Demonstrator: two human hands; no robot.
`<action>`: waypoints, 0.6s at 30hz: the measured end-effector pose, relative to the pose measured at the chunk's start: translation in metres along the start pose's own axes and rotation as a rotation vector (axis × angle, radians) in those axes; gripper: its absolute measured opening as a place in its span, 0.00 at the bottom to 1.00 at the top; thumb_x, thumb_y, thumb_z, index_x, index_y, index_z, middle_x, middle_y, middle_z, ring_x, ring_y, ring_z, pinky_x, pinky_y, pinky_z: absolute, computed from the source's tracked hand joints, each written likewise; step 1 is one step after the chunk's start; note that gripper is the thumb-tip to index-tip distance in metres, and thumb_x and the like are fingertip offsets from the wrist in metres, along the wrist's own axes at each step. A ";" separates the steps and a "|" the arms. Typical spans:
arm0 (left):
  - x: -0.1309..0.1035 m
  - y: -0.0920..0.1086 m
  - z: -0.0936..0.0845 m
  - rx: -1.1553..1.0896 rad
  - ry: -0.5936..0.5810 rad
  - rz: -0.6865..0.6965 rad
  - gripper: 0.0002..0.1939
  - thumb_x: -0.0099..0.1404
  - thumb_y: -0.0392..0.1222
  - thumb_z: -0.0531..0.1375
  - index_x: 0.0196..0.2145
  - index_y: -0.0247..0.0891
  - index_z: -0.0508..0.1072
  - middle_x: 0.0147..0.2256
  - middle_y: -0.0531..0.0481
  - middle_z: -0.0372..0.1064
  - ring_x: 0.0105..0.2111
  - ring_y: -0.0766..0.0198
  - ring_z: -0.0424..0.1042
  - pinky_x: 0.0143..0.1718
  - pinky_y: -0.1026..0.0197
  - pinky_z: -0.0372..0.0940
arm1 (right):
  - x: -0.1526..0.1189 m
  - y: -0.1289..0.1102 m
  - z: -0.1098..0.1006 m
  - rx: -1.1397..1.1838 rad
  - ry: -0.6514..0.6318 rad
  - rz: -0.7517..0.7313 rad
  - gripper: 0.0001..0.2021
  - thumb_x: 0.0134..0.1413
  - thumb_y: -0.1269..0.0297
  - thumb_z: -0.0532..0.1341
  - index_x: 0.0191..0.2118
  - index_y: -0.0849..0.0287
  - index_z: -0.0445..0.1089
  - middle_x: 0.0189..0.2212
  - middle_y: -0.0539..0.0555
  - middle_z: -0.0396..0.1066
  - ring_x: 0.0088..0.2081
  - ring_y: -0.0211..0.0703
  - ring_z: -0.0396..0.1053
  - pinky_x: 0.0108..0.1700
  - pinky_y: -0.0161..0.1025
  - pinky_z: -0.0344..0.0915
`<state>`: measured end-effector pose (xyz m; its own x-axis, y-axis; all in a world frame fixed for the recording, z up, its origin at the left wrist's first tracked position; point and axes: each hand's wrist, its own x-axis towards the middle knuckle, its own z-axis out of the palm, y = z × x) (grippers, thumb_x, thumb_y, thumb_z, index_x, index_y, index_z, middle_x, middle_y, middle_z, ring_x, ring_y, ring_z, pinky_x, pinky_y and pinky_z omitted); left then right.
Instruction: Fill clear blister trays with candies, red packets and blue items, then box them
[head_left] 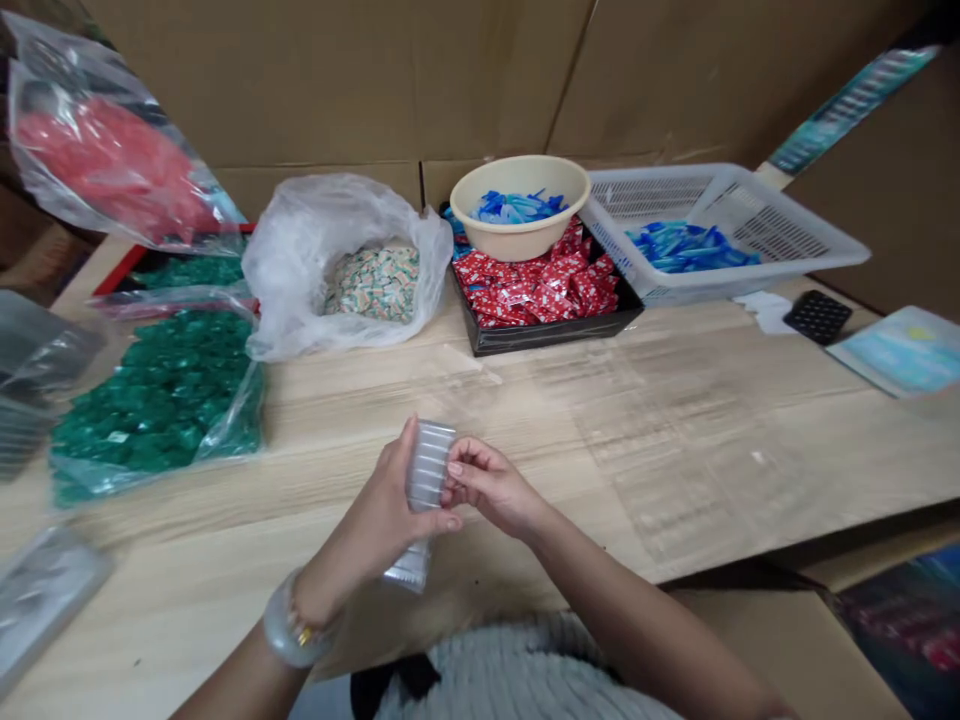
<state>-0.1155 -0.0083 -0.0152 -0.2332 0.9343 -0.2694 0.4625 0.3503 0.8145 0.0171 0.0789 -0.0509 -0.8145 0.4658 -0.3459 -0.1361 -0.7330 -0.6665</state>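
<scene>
A stack of clear plastic trays (430, 462) with pale cross lines is held upright at a tilt over the near middle of the wooden table. My left hand (390, 510) is wrapped round the stack, its thumb across the near side. On the right, my right hand (491, 485) has its fingers bent together at the stack's edge; whether they pinch a single layer is too small to tell. The lower end of the stack shows below my left hand.
Along the back are a bag of small pieces (375, 283), a black box of red packets (536, 290), a cream bowl (517, 240) and a white basket (780, 265). Green pieces (165, 395) lie left; clear sheets (675, 450) lie right.
</scene>
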 end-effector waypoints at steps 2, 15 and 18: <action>-0.001 0.000 0.001 -0.012 -0.001 0.016 0.56 0.42 0.51 0.65 0.60 0.38 0.36 0.57 0.37 0.45 0.57 0.48 0.45 0.56 0.47 0.46 | -0.002 -0.005 0.003 -0.091 0.050 0.036 0.12 0.39 0.62 0.63 0.26 0.61 0.60 0.18 0.45 0.66 0.19 0.33 0.66 0.22 0.31 0.64; 0.006 -0.021 -0.064 -0.413 -0.183 -0.209 0.38 0.52 0.50 0.59 0.58 0.43 0.49 0.53 0.46 0.58 0.47 0.54 0.65 0.44 0.57 0.63 | -0.114 0.007 -0.031 -0.065 0.523 -0.093 0.10 0.40 0.62 0.63 0.24 0.61 0.61 0.19 0.47 0.68 0.20 0.35 0.69 0.23 0.31 0.67; 0.054 -0.025 -0.091 -0.613 -0.065 -0.209 0.24 0.51 0.48 0.59 0.46 0.38 0.66 0.36 0.48 0.72 0.32 0.59 0.72 0.31 0.62 0.67 | -0.139 0.027 -0.049 0.073 0.570 -0.163 0.11 0.42 0.62 0.63 0.26 0.60 0.60 0.23 0.48 0.70 0.23 0.35 0.70 0.26 0.31 0.68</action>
<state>-0.2181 0.0271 -0.0035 -0.2045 0.8593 -0.4689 -0.1637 0.4422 0.8818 0.1545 0.0193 -0.0533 -0.3515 0.7528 -0.5566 -0.2886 -0.6527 -0.7005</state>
